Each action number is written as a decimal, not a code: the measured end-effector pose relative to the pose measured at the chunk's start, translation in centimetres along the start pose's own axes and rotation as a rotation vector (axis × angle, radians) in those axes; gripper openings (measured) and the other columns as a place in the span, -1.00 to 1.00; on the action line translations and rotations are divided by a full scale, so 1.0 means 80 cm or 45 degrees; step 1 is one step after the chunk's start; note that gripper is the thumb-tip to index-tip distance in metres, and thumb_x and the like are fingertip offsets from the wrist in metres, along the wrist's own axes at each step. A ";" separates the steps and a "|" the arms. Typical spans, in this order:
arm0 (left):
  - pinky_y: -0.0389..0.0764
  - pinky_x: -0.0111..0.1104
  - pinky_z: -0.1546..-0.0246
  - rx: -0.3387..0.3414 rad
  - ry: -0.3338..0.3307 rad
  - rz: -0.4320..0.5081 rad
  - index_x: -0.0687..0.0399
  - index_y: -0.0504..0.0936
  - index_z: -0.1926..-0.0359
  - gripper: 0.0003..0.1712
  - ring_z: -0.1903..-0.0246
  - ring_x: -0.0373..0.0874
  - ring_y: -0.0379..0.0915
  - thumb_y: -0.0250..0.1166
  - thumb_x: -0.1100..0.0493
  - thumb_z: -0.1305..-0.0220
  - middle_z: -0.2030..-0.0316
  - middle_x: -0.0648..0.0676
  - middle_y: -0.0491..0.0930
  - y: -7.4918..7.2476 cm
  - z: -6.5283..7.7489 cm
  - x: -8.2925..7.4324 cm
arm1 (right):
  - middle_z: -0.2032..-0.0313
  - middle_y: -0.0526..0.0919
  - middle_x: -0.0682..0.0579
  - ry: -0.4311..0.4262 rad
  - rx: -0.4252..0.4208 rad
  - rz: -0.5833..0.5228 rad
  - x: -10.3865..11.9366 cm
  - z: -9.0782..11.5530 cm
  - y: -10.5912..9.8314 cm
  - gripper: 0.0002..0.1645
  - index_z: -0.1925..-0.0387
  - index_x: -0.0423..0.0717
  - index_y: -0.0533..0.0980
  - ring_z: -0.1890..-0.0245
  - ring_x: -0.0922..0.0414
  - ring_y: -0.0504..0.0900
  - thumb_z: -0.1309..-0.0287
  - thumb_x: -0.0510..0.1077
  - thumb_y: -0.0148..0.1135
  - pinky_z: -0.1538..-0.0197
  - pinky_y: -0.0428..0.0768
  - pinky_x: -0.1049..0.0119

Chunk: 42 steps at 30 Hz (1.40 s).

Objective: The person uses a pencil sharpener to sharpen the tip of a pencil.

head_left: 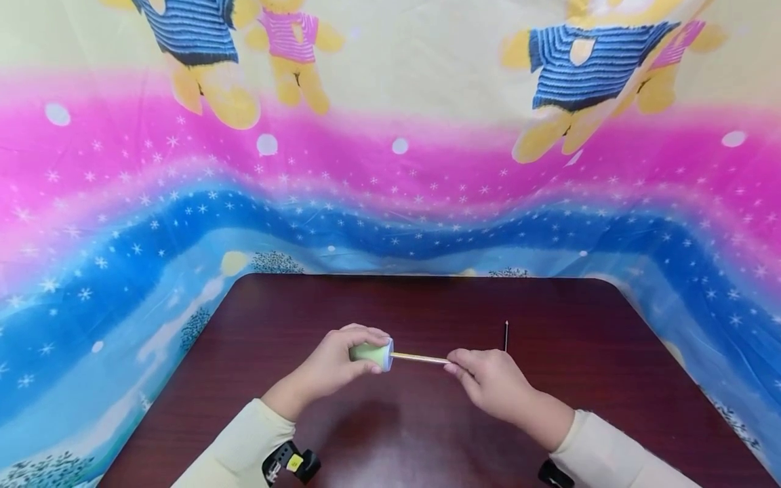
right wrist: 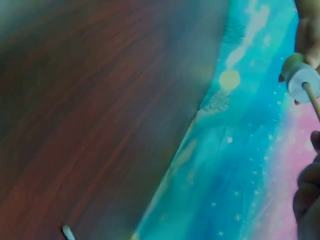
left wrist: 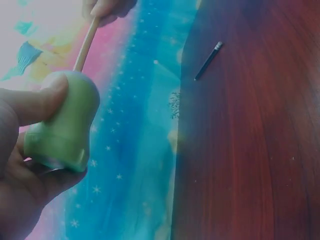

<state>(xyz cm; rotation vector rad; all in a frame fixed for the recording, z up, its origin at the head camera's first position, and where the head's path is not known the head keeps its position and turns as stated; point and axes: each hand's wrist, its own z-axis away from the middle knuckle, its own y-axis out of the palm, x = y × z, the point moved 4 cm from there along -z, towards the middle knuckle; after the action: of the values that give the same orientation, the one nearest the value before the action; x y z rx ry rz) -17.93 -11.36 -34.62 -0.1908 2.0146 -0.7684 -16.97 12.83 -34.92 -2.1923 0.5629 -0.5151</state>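
Observation:
My left hand [head_left: 329, 362] holds a green, waisted pencil sharpener [head_left: 369, 353] with a pale end face. In the left wrist view the thumb lies along the sharpener's [left wrist: 75, 115] side and the fingers support its wider base. A yellowish pencil [head_left: 421, 358] runs into the hole in that pale face, its tip hidden inside. The far end of the pencil is pinched between thumb and fingers of my right hand [head_left: 494, 383]. In the right wrist view, the sharpener's round face [right wrist: 303, 84] with the pencil in its hole shows at the right edge.
Both hands are over a dark red-brown wooden table [head_left: 293, 305]. A second, dark pencil [head_left: 506, 335] lies on it beyond the right hand. Behind and beside the table hangs a colourful cloth [head_left: 390, 203] printed with bears and snowflakes.

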 end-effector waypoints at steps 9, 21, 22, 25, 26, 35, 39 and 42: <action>0.62 -0.31 0.07 -0.079 0.208 -0.272 0.19 0.71 0.07 -0.57 -0.02 -0.02 0.48 0.51 0.34 0.07 0.00 0.07 0.63 0.002 0.001 -0.014 | 0.76 0.11 0.18 0.998 0.570 -1.210 -0.025 0.001 0.011 -0.63 0.30 -0.47 0.46 0.77 0.27 0.04 -0.38 -0.15 0.01 0.68 0.02 0.44; 0.59 -0.32 0.07 -0.103 -0.029 -0.085 0.12 0.69 0.04 -0.56 -0.01 -0.02 0.51 0.49 0.34 0.02 0.01 0.06 0.64 0.000 0.009 0.005 | 0.24 0.64 0.14 0.097 0.022 0.144 -0.016 -0.002 -0.003 -0.51 -0.07 -0.01 0.58 0.45 0.27 0.55 -0.26 0.19 0.18 0.42 0.55 0.30; 0.59 -0.33 0.09 -0.094 -0.043 -0.061 0.12 0.68 0.03 -0.57 0.01 -0.02 0.52 0.48 0.33 0.01 0.01 0.07 0.64 0.000 0.009 0.006 | 0.30 0.62 0.13 -0.032 -0.078 0.211 -0.013 -0.001 -0.004 -0.53 -0.03 -0.04 0.59 0.51 0.24 0.53 -0.31 0.17 0.13 0.48 0.53 0.31; 0.57 -0.38 0.15 -0.044 -0.091 -0.009 0.11 0.67 0.03 -0.59 0.09 -0.05 0.53 0.47 0.30 -0.03 0.02 0.09 0.64 -0.001 0.010 0.010 | 0.46 0.54 0.10 -0.345 -0.316 0.381 -0.003 0.001 -0.002 -0.58 0.14 -0.10 0.64 0.57 0.17 0.48 -0.45 0.06 -0.06 0.58 0.46 0.34; 0.57 -0.39 0.17 -0.020 -0.108 0.013 0.11 0.67 0.03 -0.60 0.12 -0.07 0.53 0.46 0.29 -0.05 0.02 0.11 0.64 -0.002 0.010 0.011 | 0.51 0.48 0.10 -0.412 -0.363 0.412 0.000 0.000 -0.002 -0.59 0.20 -0.12 0.64 0.62 0.17 0.41 -0.47 0.00 -0.09 0.62 0.39 0.37; 0.56 -0.42 0.26 0.122 -0.157 0.139 0.17 0.65 0.02 -0.62 0.21 -0.16 0.50 0.43 0.29 -0.09 0.03 0.14 0.63 -0.003 0.007 0.015 | 0.66 0.33 0.12 -0.523 -0.408 0.475 0.010 0.004 0.009 -0.61 0.41 -0.12 0.50 0.74 0.17 0.29 -0.47 -0.11 -0.16 0.73 0.22 0.45; 0.57 -0.42 0.18 0.087 -0.129 0.098 0.19 0.67 0.04 -0.62 0.10 -0.04 0.52 0.45 0.33 -0.05 0.03 0.13 0.64 -0.001 0.006 0.013 | 0.67 0.44 0.18 -0.350 -0.265 0.395 0.008 0.006 0.012 -0.57 0.43 -0.06 0.49 0.73 0.22 0.42 -0.49 -0.03 -0.21 0.71 0.34 0.40; 0.58 -0.40 0.11 0.033 -0.095 0.047 0.19 0.68 0.06 -0.61 0.02 0.01 0.52 0.47 0.35 -0.01 0.03 0.10 0.64 0.001 0.005 0.009 | 0.62 0.56 0.22 -0.115 -0.092 0.185 0.005 0.004 0.012 -0.69 0.42 -0.05 0.53 0.67 0.32 0.46 -0.43 -0.07 -0.02 0.63 0.42 0.39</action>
<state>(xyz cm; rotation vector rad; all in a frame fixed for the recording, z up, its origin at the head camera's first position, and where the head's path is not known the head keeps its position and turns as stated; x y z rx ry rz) -18.02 -11.80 -35.33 -0.1646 1.9317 -0.7526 -16.70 12.26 -35.75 -2.2105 0.6952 -0.3217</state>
